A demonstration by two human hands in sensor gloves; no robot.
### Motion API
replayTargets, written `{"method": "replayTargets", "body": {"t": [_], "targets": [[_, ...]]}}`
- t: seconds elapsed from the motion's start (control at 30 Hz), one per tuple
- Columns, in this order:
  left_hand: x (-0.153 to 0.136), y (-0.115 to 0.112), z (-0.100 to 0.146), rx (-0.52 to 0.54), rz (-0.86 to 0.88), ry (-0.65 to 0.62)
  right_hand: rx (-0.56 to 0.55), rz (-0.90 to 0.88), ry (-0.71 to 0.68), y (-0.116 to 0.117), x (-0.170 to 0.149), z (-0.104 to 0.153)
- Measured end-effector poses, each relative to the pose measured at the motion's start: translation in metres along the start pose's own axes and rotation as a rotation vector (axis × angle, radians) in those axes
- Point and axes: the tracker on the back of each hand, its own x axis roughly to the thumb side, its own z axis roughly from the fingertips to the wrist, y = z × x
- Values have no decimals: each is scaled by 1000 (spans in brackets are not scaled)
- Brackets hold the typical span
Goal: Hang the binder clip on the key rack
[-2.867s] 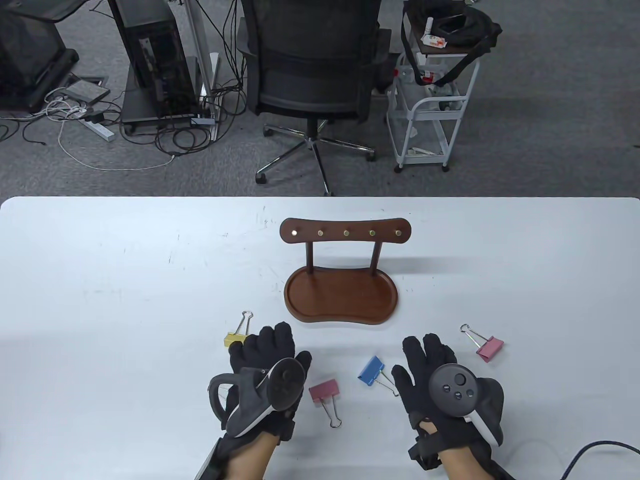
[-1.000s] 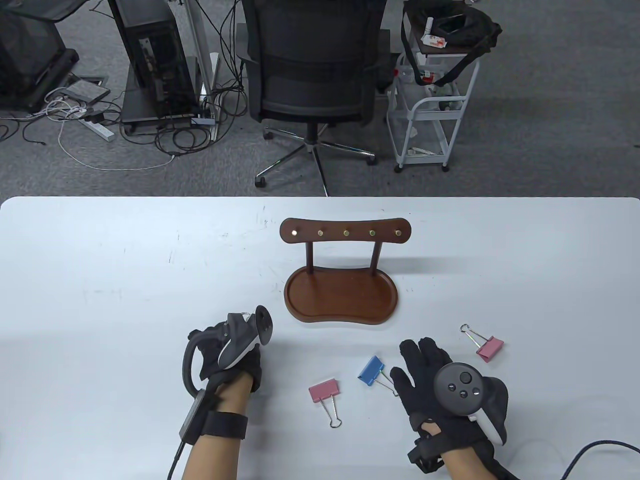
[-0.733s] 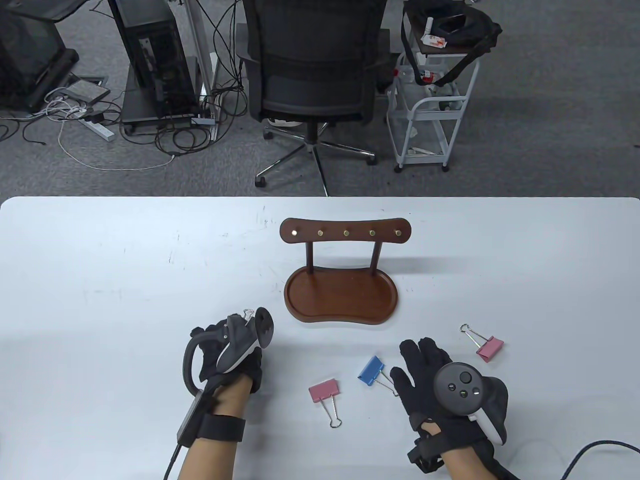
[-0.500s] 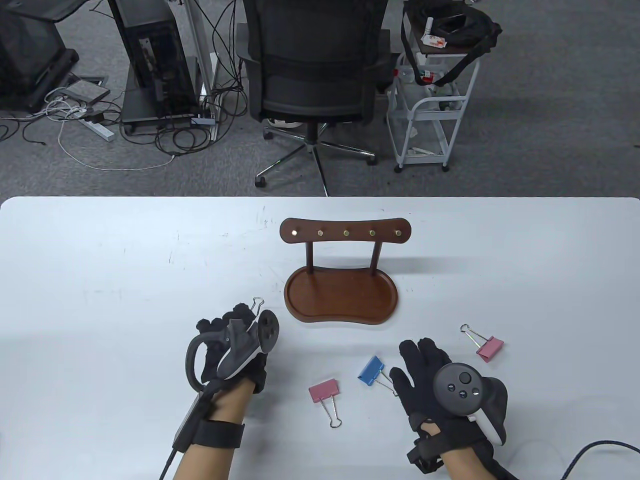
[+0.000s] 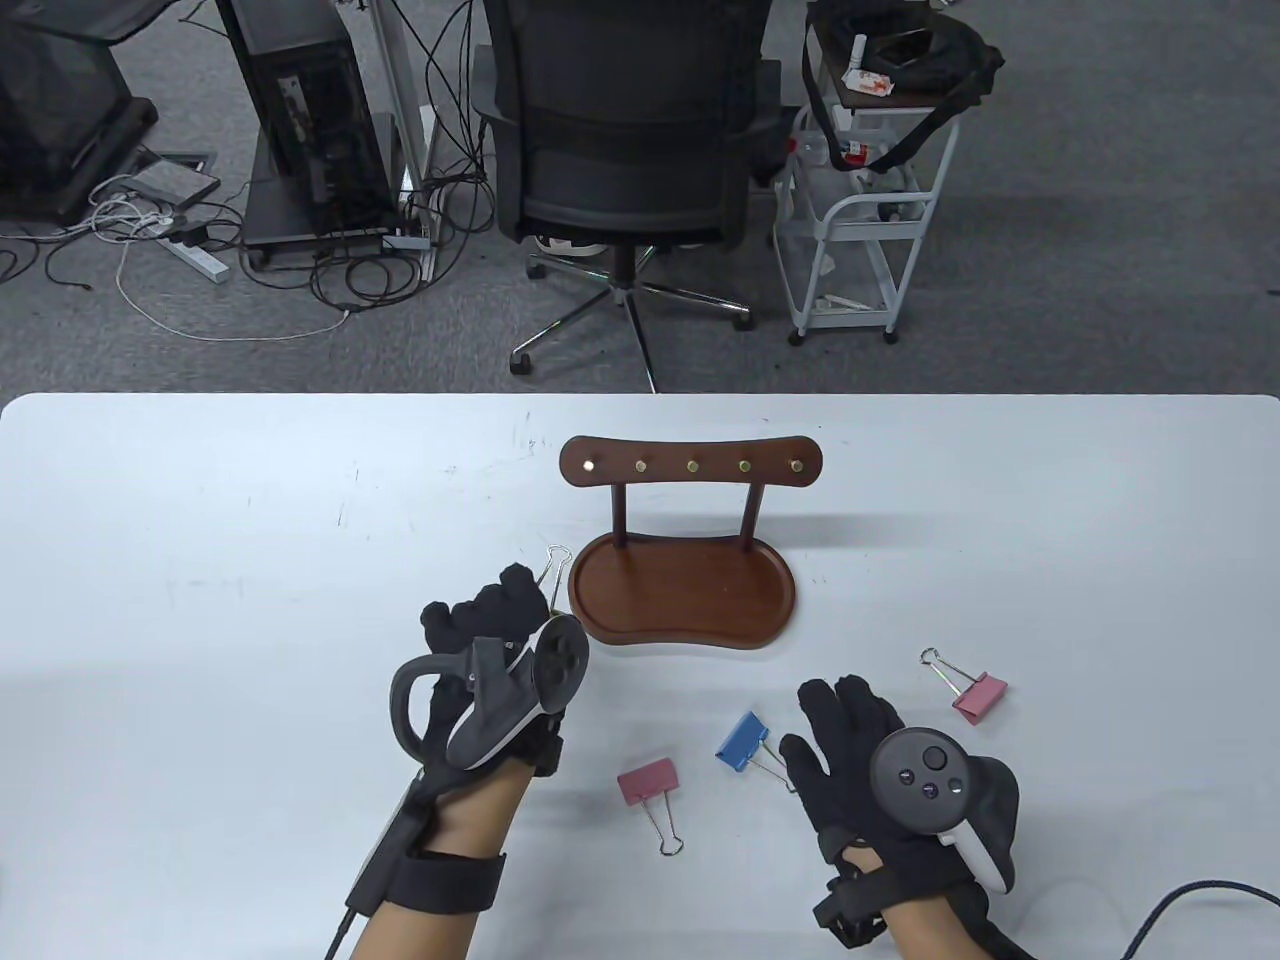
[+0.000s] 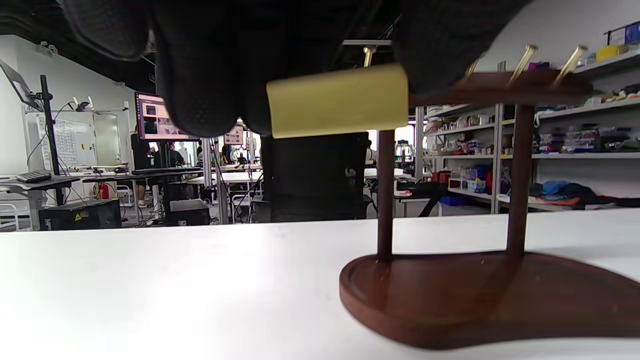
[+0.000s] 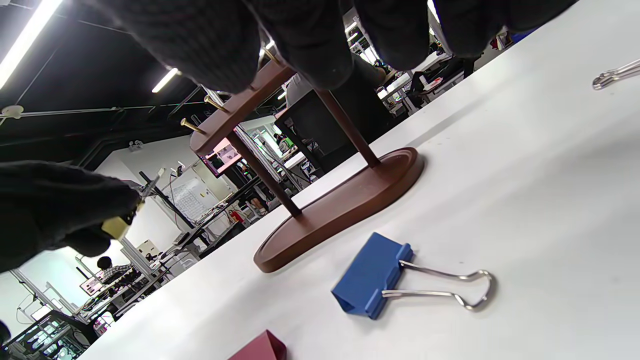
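table view, left hand (image 5: pixel 490 660): raised just beside the left end of the key rack (image 5: pixel 683 545) base, fingers pinching a yellow binder clip (image 5: pixel 552 572) whose wire loop sticks up past the fingertips.
table view, right hand (image 5: pixel 880 770): palm down on the table (image 5: pixel 200 560), fingers spread and holding nothing, between the blue clip (image 5: pixel 742 741) and a pink clip (image 5: pixel 978 696).
table view, rest: a second pink clip (image 5: pixel 650 782) lies between the hands; the rack's five brass pegs carry nothing.
left wrist view: gloved fingers (image 6: pixel 200 65) grip the yellow binder clip (image 6: pixel 337 100) above the table, left of the key rack (image 6: pixel 500 200).
right wrist view: the right hand's fingers (image 7: pixel 300 45) hang apart over the blue clip (image 7: pixel 372 275); the left hand (image 7: pixel 55 210) with the yellow binder clip (image 7: pixel 116 226) shows left of the key rack (image 7: pixel 320 200).
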Motion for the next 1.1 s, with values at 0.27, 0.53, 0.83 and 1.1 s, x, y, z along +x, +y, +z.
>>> {"method": "replayTargets", "body": {"t": [0.27, 0.53, 0.83, 1.1], "targets": [[9, 22, -19, 35, 44, 40, 4, -6, 3, 0, 0, 0], [14, 28, -45, 32, 84, 78, 11, -10, 5, 0, 0, 0], [16, 22, -66, -4, 112, 105, 24, -12, 8, 1, 0, -1], [17, 16, -70, -15, 153, 101, 29, -13, 6, 1, 1, -2]]}}
